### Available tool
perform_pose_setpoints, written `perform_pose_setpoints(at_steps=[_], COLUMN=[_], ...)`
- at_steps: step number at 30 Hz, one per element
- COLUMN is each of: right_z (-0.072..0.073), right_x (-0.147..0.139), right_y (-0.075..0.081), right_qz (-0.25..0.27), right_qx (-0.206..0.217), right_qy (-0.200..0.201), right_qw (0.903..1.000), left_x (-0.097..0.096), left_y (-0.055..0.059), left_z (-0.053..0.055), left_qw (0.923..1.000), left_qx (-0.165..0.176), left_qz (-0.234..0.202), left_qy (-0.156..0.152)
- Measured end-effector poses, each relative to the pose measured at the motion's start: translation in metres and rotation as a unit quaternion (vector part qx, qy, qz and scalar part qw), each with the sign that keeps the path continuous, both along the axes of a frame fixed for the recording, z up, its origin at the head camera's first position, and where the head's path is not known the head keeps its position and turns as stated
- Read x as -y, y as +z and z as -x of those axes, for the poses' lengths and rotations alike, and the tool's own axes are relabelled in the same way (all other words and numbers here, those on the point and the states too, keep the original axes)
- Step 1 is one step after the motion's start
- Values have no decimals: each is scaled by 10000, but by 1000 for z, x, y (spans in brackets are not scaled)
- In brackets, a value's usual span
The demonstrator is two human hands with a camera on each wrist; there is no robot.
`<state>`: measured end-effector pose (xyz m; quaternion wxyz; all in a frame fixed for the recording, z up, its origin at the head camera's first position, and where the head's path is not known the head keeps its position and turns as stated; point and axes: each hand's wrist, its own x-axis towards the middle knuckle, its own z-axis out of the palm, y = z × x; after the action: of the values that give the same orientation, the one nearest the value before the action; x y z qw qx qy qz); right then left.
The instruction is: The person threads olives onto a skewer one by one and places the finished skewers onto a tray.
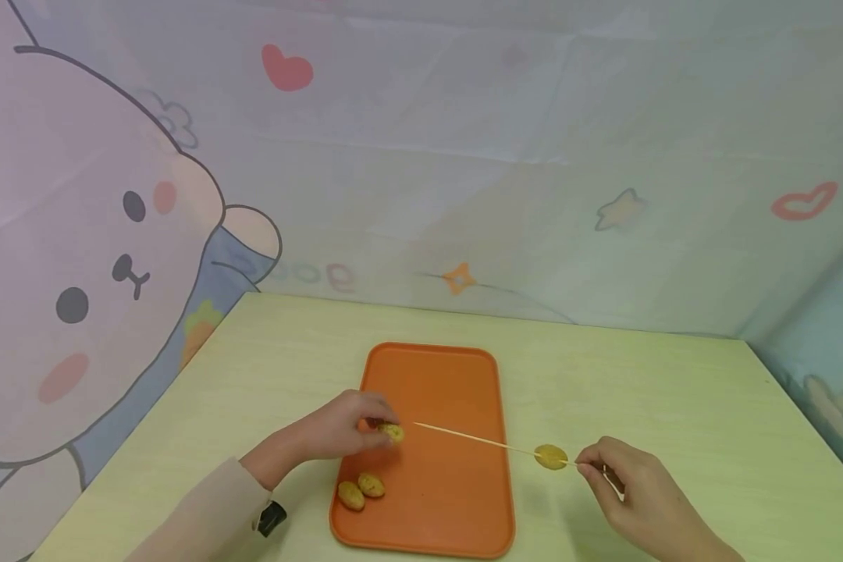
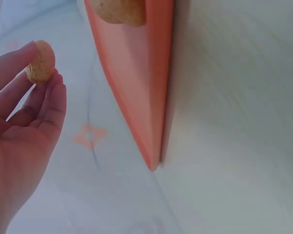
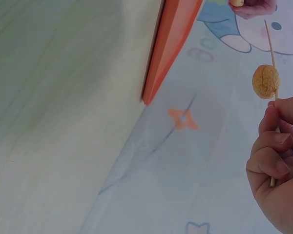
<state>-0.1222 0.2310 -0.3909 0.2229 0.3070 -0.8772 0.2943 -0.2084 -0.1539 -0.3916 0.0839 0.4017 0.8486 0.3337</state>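
Observation:
My right hand [image 1: 635,488] grips a thin wooden skewer [image 1: 474,437] by its blunt end, right of the tray. One small yellow potato [image 1: 551,457] is threaded on it close to my fingers; the skewer's bare tip points left over the tray. In the right wrist view the same potato [image 3: 266,81] sits just above my thumb. My left hand [image 1: 344,428] pinches another small potato [image 1: 393,432] between thumb and fingers, above the tray's left side and apart from the tip. The left wrist view shows this potato [image 2: 41,62] at my fingertips.
An orange rectangular tray [image 1: 439,515] lies on the pale table [image 1: 625,375]. Two more small potatoes [image 1: 361,491] rest in its near left corner. A printed cloth [image 1: 421,156] hangs behind the table. A black object [image 1: 272,518] is at my left wrist.

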Motion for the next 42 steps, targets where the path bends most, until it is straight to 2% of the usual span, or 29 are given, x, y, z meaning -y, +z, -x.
perform_pose_setpoints(at_steps=[3, 10, 21, 31, 42], right_z=[0, -1, -4, -5, -6], right_x=[0, 3, 4, 3, 3], right_y=[1, 1, -6, -7, -7], right_qz=[-8, -2, -102, -284, -207], right_qx=[52, 175, 21, 151, 96], right_qy=[31, 188, 256, 211, 456], right_qw=[10000, 9997, 9996, 9993, 9987], left_x=[0, -2, -6, -8, -13], left_y=[5, 11, 8, 7, 4], left_z=[-5, -17, -30, -38, -43], left_qw=[9998, 9990, 9975, 9974, 9961], left_qx=[-122, -17, 141, 145, -159], left_qz=[-138, -410, -696, -702, -862], left_qy=[70, 185, 67, 94, -106])
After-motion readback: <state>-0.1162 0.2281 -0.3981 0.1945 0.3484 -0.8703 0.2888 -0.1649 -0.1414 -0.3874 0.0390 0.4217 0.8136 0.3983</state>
